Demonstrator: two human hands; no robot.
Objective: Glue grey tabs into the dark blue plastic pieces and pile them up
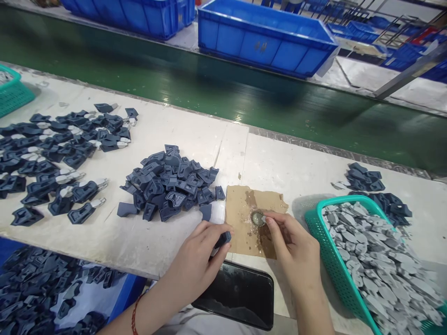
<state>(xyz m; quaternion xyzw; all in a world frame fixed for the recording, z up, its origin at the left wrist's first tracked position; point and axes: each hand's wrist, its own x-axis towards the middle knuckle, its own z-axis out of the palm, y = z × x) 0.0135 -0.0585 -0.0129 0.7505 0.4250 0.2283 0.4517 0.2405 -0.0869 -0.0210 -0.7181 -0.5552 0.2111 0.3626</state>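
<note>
My left hand (200,253) pinches a dark blue plastic part (222,239) above the table's front edge. My right hand (291,242) holds a small grey piece (268,218) between thumb and fingers, at the rim of a small round dish of liquid (258,218). The dish rests on a wet-stained piece of brown cardboard (237,218). Left of the cardboard is a heap of dark blue parts (167,181). A green basket (326,232) of flat grey pieces (377,265) stands right of my right hand.
A black phone (240,293) lies by the front edge. Blue parts joined to light grey pieces (66,149) cover the table's left. Small blue piles (365,179) sit behind the basket. Beyond the green belt (174,79) stand blue crates (261,42). A lower-left bin holds more parts (31,284).
</note>
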